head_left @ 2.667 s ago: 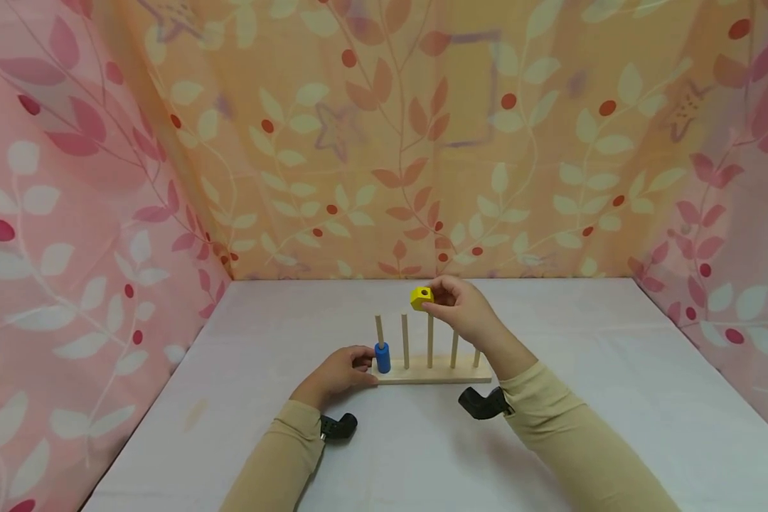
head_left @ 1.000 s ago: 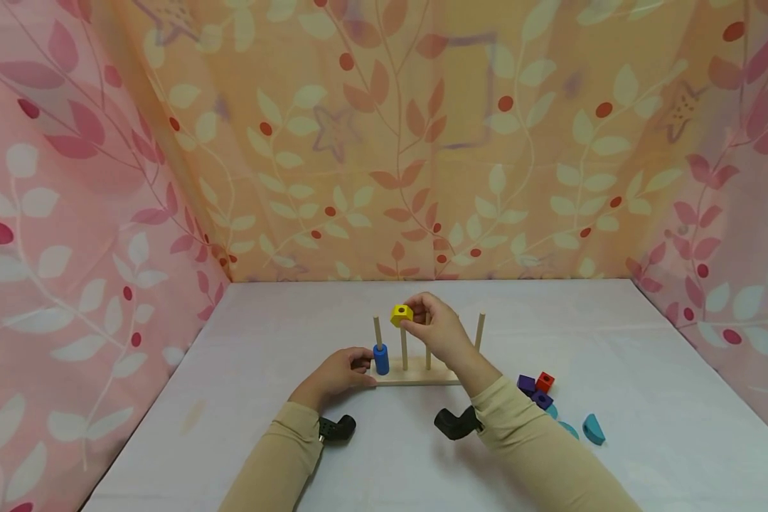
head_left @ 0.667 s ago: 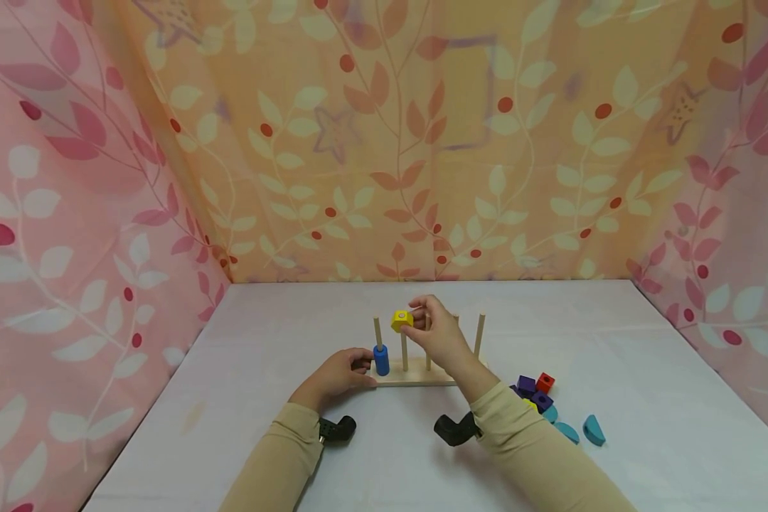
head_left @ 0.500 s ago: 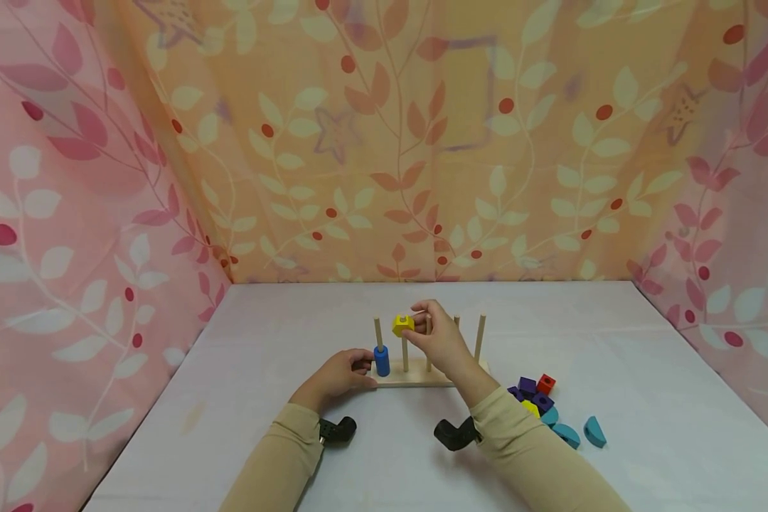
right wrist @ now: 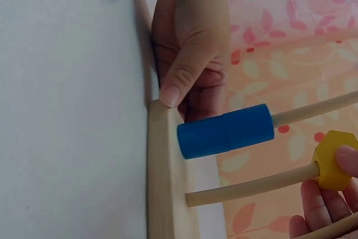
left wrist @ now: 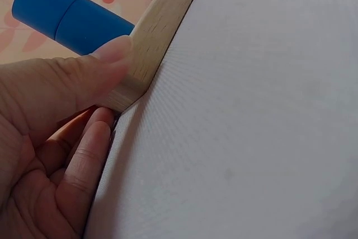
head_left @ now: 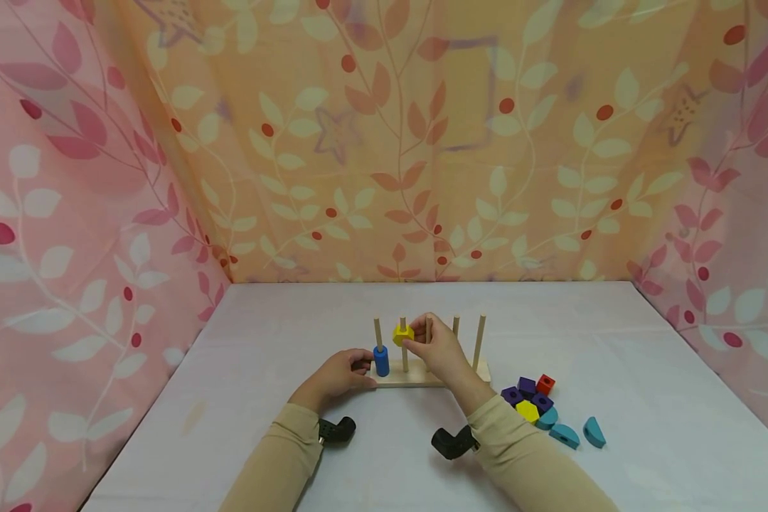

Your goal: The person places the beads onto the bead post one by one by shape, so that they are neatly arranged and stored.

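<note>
— What does the head view show?

— My right hand (head_left: 440, 350) pinches a yellow block (head_left: 402, 334) that sits on the second peg (head_left: 404, 345) from the left, near its top. My left hand (head_left: 336, 374) grasps the left end of the wooden base (head_left: 416, 377), thumb on top. A blue cylinder (head_left: 381, 360) sits low on the first peg, just beside my left fingers. The base stands on the desk (head_left: 262, 398). To the right of it lies a loose pile of blocks (head_left: 537, 402): purple, red, yellow and teal, near my right sleeve.

— And the left wrist view?

— My left thumb (left wrist: 84, 76) presses the top edge of the base (left wrist: 162, 32) at its corner, and my fingers (left wrist: 84, 172) curl under that corner against the desk (left wrist: 251, 138). So this grip is clenched on the base. The blue cylinder (left wrist: 70, 18) is just past my thumb tip; I cannot tell whether they touch.

— The right wrist view?

— The picture lies sideways. The yellow block (right wrist: 334, 159) is threaded on its peg (right wrist: 251, 186), well up from the base (right wrist: 165, 177), with my right fingertips (right wrist: 347, 160) holding it. The blue cylinder (right wrist: 225, 131) sits on the next peg, close to the base. My left hand (right wrist: 190, 43) holds the base's end, thumb on its edge.
</note>
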The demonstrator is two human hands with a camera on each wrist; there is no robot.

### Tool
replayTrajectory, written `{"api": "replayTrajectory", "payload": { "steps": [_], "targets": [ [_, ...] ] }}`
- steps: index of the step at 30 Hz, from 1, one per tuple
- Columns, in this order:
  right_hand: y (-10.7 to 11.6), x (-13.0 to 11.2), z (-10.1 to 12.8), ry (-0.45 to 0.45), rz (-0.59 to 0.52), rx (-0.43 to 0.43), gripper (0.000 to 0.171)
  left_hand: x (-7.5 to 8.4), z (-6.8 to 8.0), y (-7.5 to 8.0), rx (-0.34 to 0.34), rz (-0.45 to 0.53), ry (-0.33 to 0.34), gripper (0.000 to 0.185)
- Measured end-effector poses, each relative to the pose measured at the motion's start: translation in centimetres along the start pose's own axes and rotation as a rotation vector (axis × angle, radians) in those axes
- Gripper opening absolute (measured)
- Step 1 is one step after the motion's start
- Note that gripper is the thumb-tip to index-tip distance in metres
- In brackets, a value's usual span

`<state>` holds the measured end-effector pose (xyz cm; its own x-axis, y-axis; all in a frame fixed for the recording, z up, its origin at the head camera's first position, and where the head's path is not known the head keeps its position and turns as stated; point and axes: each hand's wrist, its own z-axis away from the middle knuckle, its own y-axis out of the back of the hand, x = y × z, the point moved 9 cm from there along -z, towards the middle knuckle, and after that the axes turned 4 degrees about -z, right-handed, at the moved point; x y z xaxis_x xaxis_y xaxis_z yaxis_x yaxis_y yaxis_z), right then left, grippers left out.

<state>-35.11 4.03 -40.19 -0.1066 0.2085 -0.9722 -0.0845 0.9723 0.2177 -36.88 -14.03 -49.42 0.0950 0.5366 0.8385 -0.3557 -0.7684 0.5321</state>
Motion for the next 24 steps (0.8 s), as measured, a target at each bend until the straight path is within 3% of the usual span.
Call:
{"api": "replayTrajectory", "payload": {
  "steps": [12,24],
  "targets": [
    [-0.4,2.2,0.2,-0.029,0.007,0.008,0.025,0.0,0.1,0.1,-0.002,-0.02,0.004,0.052],
    [-0.8,4.6,0.3,-0.08,0.082,-0.004,0.025,-0.1,0.1,0.1,0.003,0.005,-0.002,0.053]
  ]
}}
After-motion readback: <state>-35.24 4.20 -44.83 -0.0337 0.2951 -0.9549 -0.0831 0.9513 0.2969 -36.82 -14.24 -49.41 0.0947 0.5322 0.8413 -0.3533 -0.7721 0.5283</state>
